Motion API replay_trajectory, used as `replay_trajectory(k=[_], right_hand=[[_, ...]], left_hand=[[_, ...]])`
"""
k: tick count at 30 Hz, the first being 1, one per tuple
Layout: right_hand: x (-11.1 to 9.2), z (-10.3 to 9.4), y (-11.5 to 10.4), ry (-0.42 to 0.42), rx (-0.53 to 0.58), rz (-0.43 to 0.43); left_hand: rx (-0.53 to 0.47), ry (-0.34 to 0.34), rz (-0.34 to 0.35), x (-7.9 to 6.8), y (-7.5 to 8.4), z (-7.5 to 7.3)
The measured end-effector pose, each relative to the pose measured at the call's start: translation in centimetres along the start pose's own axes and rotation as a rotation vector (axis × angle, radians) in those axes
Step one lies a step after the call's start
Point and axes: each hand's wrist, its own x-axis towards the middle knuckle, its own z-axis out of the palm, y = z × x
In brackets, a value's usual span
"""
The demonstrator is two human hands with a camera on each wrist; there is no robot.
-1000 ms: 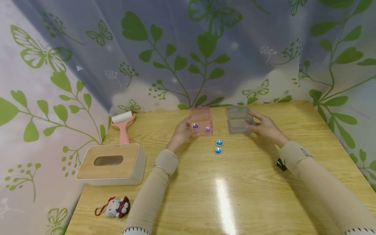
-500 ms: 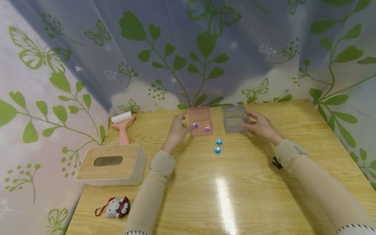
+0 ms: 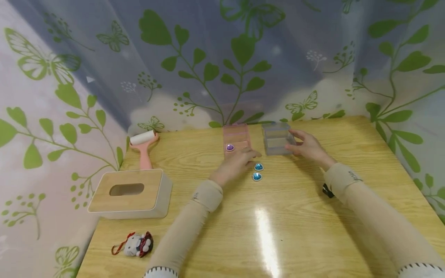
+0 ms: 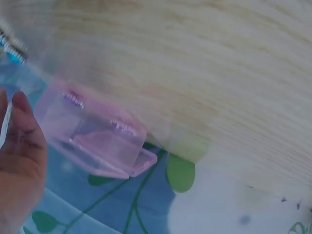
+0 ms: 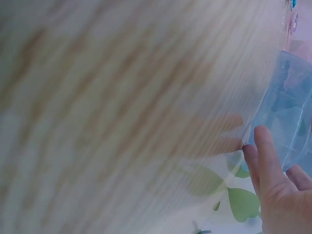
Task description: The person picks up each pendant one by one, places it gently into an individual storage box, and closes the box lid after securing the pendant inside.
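My left hand (image 3: 236, 164) reaches over the front of the clear pink box (image 3: 236, 131), fingers extended toward two blue heart-shaped gems (image 3: 257, 172) on the table. A purple gem (image 3: 230, 147) shows at the pink box's left; the hand hides the lilac one in the head view. Both gems appear on the box in the left wrist view, as purple glints (image 4: 73, 100). At the right side of a clear blue-grey divided box (image 3: 277, 144), my right hand (image 3: 309, 148) touches it with thumb and index finger spread apart.
On the left stand a tissue box (image 3: 130, 193) with a wooden lid and, behind it, a pink lint roller (image 3: 144, 144). A cat-figure keychain (image 3: 137, 245) lies nearer. A black object (image 3: 327, 190) sits under the right cuff. The patterned curtain (image 3: 198, 88) borders the table's back.
My left hand has come off the pink box's left side and swung right across its front. The blue-grey box has slid slightly left with my right hand at it.
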Motion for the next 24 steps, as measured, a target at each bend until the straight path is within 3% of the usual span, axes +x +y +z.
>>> replay_trajectory(k=[9,13,18,24], right_hand=[[0.2,0.0,0.1,0.003,-0.004,-0.001],[0.1,0.0,0.1,0.002,-0.002,-0.001],[0.2,0.0,0.1,0.003,0.001,-0.003],[0.1,-0.1,0.3,0.003,0.006,-0.01]], left_hand=[[0.185,-0.043,0.012,0.6,0.0,1.5],[0.255,-0.102,-0.013,0.7,0.4,1.6],[0.288,-0.171,-0.045,1.0,0.7,1.9],[0.301,-0.175,-0.061,1.4,1.1,2.1]])
